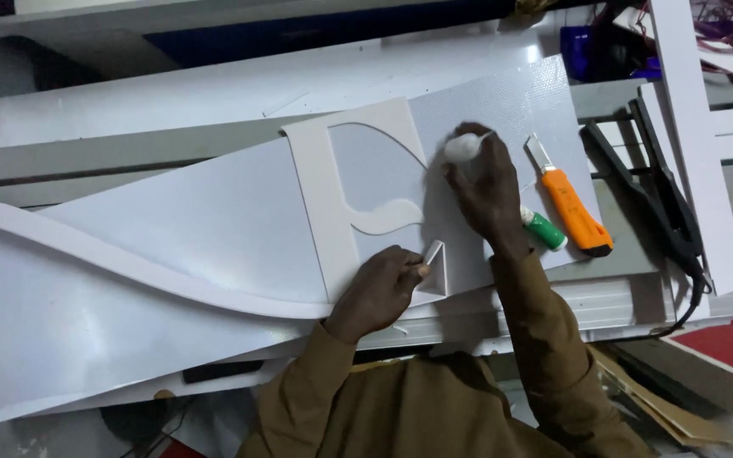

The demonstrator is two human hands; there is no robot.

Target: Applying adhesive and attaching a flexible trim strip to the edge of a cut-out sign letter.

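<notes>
A white cut-out foam-board letter shape (324,187) lies on a grey textured sheet (502,102). My left hand (379,293) pinches a thin white strip (433,254) at the shape's lower right corner. My right hand (489,191) is shut on a small white squeeze bottle (464,146), its nozzle pointing up and right over the grey sheet. A long curved white strip (112,259) runs left from the letter shape.
An orange utility knife (572,208) and a green-capped tube (543,229) lie just right of my right hand. Black tongs-like tool (655,195) and a tall white board (697,144) sit further right. A large white sheet (69,331) covers the left.
</notes>
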